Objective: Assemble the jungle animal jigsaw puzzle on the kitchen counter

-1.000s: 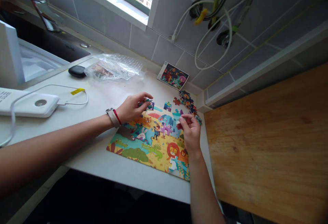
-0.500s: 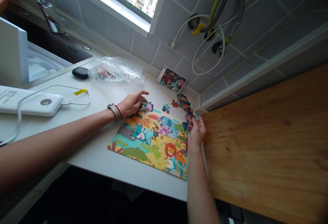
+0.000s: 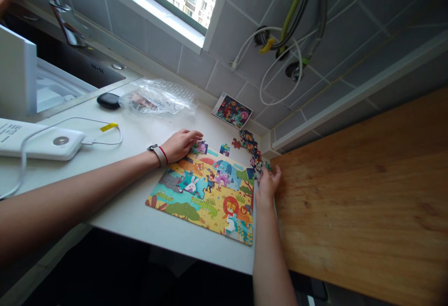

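A puzzle board (image 3: 206, 198) with animal pictures lies flat on the white counter. My left hand (image 3: 180, 145) rests palm down at its far left corner, fingers stretched out over a purple puzzle piece (image 3: 202, 147). At the board's far right corner, my right hand (image 3: 268, 185) has its fingers curled around a small teal-edged puzzle piece, mostly hidden by the fingers. Beside that hand is a heap of dark, colourful pieces (image 3: 249, 141). A loose blue-green piece (image 3: 224, 150) and a red-brown piece (image 3: 236, 143) lie beyond the board.
A picture card (image 3: 231, 110) leans against the tiled wall. Clear plastic packaging (image 3: 161, 98), a black oval object (image 3: 109, 101) and a white power bank (image 3: 42, 140) with a cable lie to the left. A wooden panel (image 3: 357, 194) borders the counter on the right.
My right hand has drawn slightly nearer, with its outer fingers spreading. My left hand's raised index finger has lowered and lies flatter. The view has shifted a little.
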Demonstrator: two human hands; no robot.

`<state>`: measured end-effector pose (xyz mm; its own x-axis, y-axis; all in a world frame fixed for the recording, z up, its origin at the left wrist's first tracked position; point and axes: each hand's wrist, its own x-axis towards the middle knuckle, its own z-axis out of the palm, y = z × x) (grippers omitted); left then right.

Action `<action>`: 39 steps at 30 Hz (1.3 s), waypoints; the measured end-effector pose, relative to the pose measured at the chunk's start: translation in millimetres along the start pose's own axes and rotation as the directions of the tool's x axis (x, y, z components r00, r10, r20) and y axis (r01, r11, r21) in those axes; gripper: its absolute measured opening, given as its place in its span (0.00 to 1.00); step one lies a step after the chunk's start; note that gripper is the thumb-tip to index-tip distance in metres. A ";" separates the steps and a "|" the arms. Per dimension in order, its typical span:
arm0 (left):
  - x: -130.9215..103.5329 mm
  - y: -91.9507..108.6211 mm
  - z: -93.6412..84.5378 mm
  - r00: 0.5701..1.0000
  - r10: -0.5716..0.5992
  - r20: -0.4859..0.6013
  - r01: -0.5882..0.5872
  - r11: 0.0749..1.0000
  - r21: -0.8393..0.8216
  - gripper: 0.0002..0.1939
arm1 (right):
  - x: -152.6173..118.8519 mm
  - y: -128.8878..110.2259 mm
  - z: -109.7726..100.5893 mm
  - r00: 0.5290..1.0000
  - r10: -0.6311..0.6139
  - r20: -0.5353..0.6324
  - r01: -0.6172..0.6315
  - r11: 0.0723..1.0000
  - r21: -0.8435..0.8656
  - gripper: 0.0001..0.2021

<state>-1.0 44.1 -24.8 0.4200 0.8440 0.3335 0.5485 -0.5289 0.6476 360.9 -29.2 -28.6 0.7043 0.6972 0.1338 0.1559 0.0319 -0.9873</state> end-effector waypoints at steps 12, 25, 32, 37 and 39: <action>0.4 5.6 4.2 0.997 -0.053 -0.054 0.051 0.998 -0.035 0.19 | 5.3 -2.4 -4.3 0.909 -0.416 -0.031 0.370 0.838 -0.402 0.15; -2.1 15.6 -0.5 0.988 -0.010 -0.154 -0.013 0.989 -0.147 0.14 | 46.1 16.5 -13.4 0.818 -0.377 0.434 0.574 0.583 -0.576 0.27; -1.0 15.0 1.5 0.988 -0.032 -0.149 0.006 0.984 -0.176 0.14 | 49.2 11.8 -18.3 0.866 -0.429 0.255 0.494 0.665 -0.560 0.28; -1.3 15.1 1.6 0.989 -0.046 -0.143 0.021 0.985 -0.171 0.15 | 46.7 11.1 -15.8 0.891 -0.419 0.174 0.443 0.718 -0.537 0.27; -1.6 15.5 1.0 0.989 -0.056 -0.136 0.033 0.986 -0.166 0.16 | 45.6 9.9 -14.7 0.900 -0.403 0.164 0.425 0.735 -0.528 0.26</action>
<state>7.5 34.5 -15.9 0.2867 0.8765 0.3867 0.4347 -0.4787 0.7628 404.8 -7.6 -31.0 0.4574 0.7326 0.5041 0.7797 -0.0577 -0.6235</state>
